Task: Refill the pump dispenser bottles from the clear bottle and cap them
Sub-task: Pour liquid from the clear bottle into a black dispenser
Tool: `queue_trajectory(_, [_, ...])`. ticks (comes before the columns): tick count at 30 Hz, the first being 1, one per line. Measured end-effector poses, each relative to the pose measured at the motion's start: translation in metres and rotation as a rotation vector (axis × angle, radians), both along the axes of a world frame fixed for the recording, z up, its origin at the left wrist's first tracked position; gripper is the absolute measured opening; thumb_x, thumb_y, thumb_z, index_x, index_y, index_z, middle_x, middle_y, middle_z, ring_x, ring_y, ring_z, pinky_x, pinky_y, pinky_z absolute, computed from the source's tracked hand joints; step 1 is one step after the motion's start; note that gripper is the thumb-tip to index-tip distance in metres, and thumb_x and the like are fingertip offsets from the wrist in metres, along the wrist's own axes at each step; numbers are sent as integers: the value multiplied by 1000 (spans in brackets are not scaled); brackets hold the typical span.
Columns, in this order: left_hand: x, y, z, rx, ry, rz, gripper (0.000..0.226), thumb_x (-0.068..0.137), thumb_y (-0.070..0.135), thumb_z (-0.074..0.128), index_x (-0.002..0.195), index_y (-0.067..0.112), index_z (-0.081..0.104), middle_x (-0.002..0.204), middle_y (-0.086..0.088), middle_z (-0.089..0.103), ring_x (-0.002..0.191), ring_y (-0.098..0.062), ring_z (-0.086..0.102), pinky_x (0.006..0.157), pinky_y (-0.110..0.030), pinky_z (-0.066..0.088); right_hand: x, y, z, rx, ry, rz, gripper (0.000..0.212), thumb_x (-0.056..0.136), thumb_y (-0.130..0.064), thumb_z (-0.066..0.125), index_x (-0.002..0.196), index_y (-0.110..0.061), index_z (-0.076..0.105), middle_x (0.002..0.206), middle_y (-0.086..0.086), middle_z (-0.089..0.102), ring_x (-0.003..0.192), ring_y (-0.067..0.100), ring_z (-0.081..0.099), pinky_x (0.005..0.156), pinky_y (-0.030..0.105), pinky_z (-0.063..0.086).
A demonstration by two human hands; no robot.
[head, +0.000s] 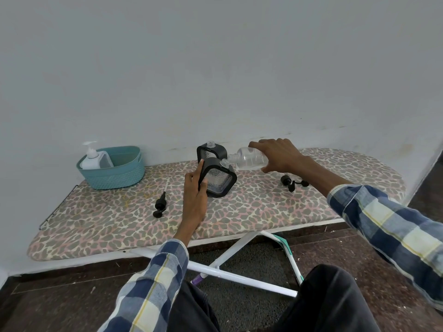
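Observation:
Two square black-framed dispenser bottles with clear ribbed sides stand uncapped on the leopard-print ironing board [100,224]. My left hand [195,188] grips the near dispenser bottle [219,179] by its left edge and tilts it to the right. Behind it the far dispenser bottle [211,151] stands upright. My right hand [279,155] holds the clear bottle [248,158] tipped on its side, its open mouth right beside the near bottle's neck. One black pump head [160,204] lies left of my left hand, and another black pump head [291,182] lies on the right.
A teal basket [117,173] at the board's back left holds a white pump bottle [92,156]. The wall rises just behind the board. White folding legs [230,255] and dark floor lie under the board's front edge, by my knees.

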State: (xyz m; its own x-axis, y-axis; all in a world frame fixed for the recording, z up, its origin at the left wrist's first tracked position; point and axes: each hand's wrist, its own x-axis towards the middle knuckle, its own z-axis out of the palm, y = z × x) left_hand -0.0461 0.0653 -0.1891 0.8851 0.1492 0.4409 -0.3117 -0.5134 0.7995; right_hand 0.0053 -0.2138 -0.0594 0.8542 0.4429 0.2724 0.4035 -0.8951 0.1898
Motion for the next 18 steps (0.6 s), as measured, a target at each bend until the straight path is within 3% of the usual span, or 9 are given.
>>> queue_trajectory(18, [-2,0,1,-9,10,4,54,118,30,40,167,51,31,131,7,43,109,9,50,86,-11,41,-4,3,7,-15,-19,2,75,81,-37,86,144,-35,47,117,-6,65,81,23,56,68,35,44])
